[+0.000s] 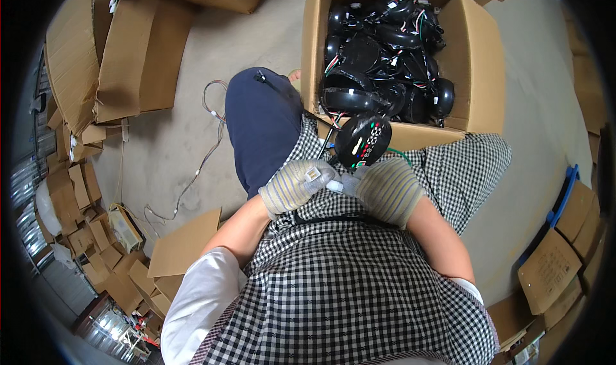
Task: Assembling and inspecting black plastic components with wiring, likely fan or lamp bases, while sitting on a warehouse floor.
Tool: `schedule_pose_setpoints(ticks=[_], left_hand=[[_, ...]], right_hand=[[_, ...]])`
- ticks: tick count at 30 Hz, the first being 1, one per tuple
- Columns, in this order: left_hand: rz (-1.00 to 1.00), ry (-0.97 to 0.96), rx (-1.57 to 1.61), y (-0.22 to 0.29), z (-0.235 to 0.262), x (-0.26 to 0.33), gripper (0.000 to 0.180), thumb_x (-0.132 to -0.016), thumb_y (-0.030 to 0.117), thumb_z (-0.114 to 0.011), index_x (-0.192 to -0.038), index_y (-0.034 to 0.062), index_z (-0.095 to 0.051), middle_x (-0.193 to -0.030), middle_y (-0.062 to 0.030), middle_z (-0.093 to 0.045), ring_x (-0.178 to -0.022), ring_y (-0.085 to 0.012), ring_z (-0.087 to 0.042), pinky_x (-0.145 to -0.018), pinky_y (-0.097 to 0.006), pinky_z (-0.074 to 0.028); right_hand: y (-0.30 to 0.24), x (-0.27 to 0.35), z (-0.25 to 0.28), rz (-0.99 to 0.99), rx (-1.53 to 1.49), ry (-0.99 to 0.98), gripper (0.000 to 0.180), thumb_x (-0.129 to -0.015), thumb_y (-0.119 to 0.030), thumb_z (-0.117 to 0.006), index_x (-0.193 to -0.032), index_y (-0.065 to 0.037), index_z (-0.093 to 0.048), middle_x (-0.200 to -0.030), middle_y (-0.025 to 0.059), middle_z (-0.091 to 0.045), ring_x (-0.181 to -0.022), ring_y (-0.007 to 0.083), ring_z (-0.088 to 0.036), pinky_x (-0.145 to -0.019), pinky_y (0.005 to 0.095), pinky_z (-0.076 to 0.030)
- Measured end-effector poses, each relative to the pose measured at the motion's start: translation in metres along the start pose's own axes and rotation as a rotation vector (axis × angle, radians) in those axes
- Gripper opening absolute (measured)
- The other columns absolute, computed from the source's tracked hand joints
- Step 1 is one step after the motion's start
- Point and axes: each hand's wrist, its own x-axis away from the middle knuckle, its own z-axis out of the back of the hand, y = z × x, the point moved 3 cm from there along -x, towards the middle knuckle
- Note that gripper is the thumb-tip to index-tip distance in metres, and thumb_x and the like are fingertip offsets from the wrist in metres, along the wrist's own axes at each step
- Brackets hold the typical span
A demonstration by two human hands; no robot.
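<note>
Grey concrete floor [179, 140] is seen below, littered with flattened brown cardboard sheets [128, 57] at the upper left and smaller cardboard pieces [83, 237] along the left edge. A thin loose grey cable [199, 166] is trailed across the floor beside the person's dark blue trouser leg [260, 124].

An open brown cardboard box [478, 63] is stood just ahead of the knees, filled with black rounded plastic housings [378, 50] tangled with red, green and white wires.

Both hands are gloved in striped knit fabric and are brought together over the black-and-white checked apron [346, 275]. The left hand [292, 185] is closed around a small white plastic connector [312, 173], pinched at the fingertips. The right hand [388, 190] is closed too, gripping a second small white connector end [335, 186], which nearly touches the 1st.

A black round display unit with coloured indicator marks [363, 139] is held up just above the 2 hands, in front of the box's near wall; which hand bears it cannot be told. Its wires run down toward the hands.

Brown cardboard cartons [552, 269] and a blue plastic piece [564, 192] are seen at the right.
</note>
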Motion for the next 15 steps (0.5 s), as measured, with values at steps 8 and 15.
schedule_pose_setpoints(ticks=[8,15], left_hand=[[0.063,-0.016,0.083,0.01,0.004,-0.001,0.034,-0.097,0.034,-0.049,-0.096,0.0041,-0.066,-0.085,-0.0051,-0.066,-0.078,-0.0129,-0.059,-0.073,-0.028,-0.047],[0.044,-0.079,0.196,0.012,0.007,0.0,0.032,-0.089,0.032,-0.062,-0.102,0.0029,-0.065,-0.09,-0.0056,-0.065,-0.083,-0.0131,-0.059,-0.076,-0.028,-0.047]], right_hand=[[-0.004,0.002,-0.024,-0.113,-0.098,0.243,0.016,-0.089,-0.019,-0.046,-0.091,-0.009,-0.058,-0.074,0.0056,-0.062,-0.063,0.0224,-0.064,-0.051,0.0386,-0.049],[-0.005,0.006,-0.02,-0.189,-0.094,0.318,0.015,-0.089,-0.018,-0.046,-0.09,-0.008,-0.057,-0.071,0.0042,-0.06,-0.061,0.0201,-0.063,-0.049,0.0356,-0.048]])
